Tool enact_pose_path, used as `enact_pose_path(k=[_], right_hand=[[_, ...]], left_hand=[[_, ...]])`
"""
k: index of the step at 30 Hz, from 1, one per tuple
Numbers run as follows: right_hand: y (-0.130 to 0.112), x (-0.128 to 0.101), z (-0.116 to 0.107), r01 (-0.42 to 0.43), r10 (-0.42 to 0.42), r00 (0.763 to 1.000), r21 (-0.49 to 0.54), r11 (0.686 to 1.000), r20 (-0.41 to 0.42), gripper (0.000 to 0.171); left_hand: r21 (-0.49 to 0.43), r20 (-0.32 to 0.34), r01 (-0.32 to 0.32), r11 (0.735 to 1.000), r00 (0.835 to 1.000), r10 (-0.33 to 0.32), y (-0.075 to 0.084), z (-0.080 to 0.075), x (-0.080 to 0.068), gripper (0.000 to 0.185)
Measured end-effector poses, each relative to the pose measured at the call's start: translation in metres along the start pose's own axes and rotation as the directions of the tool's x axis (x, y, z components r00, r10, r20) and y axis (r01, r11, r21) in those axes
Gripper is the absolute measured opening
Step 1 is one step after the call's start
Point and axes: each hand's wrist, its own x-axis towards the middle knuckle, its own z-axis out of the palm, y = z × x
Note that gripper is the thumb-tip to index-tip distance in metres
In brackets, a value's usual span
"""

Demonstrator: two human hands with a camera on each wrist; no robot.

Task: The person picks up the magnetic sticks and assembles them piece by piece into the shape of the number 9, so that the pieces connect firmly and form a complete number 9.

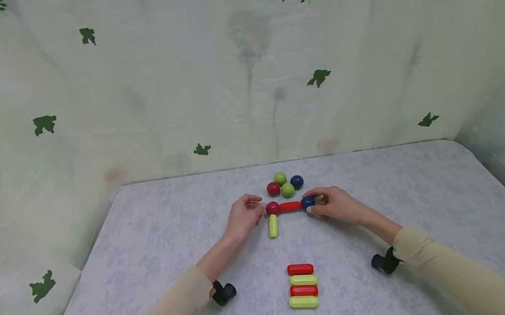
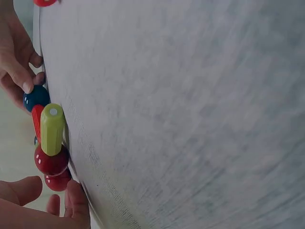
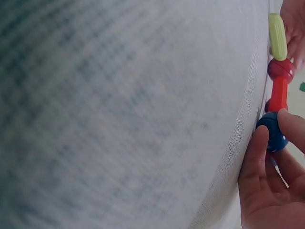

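Observation:
A red rod [image 1: 290,206] joins a red ball [image 1: 272,208] on its left to a blue ball [image 1: 308,202] on its right. From the red ball a yellow-green rod [image 1: 273,226] extends toward the near side. My right hand [image 1: 338,204] pinches the blue ball between thumb and fingers, as the right wrist view shows with the blue ball [image 3: 272,131] between them. Just left of the red ball is my left hand [image 1: 244,216], its fingers loosely bent and nothing held. In the left wrist view its thumb and fingers lie beside the red ball [image 2: 51,161], parted.
Behind the joined pieces sit loose balls: a red ball [image 1: 273,189], two green balls [image 1: 280,178] and a dark blue ball [image 1: 297,182]. Nearer, red rods [image 1: 300,269] and yellow-green rods [image 1: 304,302] lie stacked in a column on the grey-covered table [image 1: 168,212]. A cloth backdrop [image 1: 202,78] hangs behind.

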Motion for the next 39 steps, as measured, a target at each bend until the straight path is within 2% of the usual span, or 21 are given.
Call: enact_pose_path(k=[3, 6, 11, 14, 18, 23, 30, 35, 39], right_hand=[[-0.001, 0.001, 0.001, 0.002, -0.002, 1.0, 0.004, 1.0, 0.003, 0.042], [-0.002, 0.001, 0.002, 0.006, -0.006, 1.0, 0.004, 1.0, 0.006, 0.042], [-0.004, 0.001, 0.004, 0.012, -0.012, 1.0, -0.002, 1.0, 0.009, 0.041], [-0.006, 0.0, 0.004, 0.011, -0.011, 1.0, -0.003, 1.0, 0.008, 0.041], [-0.006, 0.001, 0.004, 0.015, -0.015, 1.0, -0.002, 1.0, 0.005, 0.041], [-0.005, 0.0, 0.004, 0.017, -0.017, 1.0, 0.0, 1.0, 0.003, 0.041], [-0.003, -0.001, 0.003, 0.009, -0.009, 1.0, -0.003, 1.0, 0.001, 0.042], [-0.002, -0.003, 0.001, 0.025, -0.025, 1.0, -0.009, 1.0, 0.0, 0.043], [-0.002, -0.004, 0.0, 0.026, -0.026, 1.0, -0.011, 1.0, -0.003, 0.043]], left_hand=[[0.045, -0.037, -0.036, 0.998, 0.999, 0.038, 0.001, 0.001, 0.011, 0.027], [0.066, -0.04, -0.062, 0.996, 0.997, 0.065, 0.002, 0.003, 0.021, 0.03], [0.115, 0.026, -0.117, 0.986, 0.993, 0.115, 0.002, 0.006, 0.032, 0.04], [0.148, 0.062, -0.133, 0.98, 0.99, 0.125, 0.001, 0.009, 0.038, 0.043], [0.155, 0.062, -0.138, 0.978, 0.99, 0.13, 0.003, 0.011, 0.04, 0.037], [0.137, 0.027, -0.143, 0.98, 0.99, 0.141, 0.003, 0.011, 0.037, 0.033], [0.086, -0.061, -0.175, 0.981, 0.982, 0.18, -0.001, 0.003, 0.028, 0.033], [0.059, -0.057, -0.198, 0.978, 0.978, 0.202, -0.003, -0.007, 0.017, 0.034], [0.056, -0.024, -0.219, 0.974, 0.975, 0.221, -0.003, -0.013, -0.001, 0.032]])
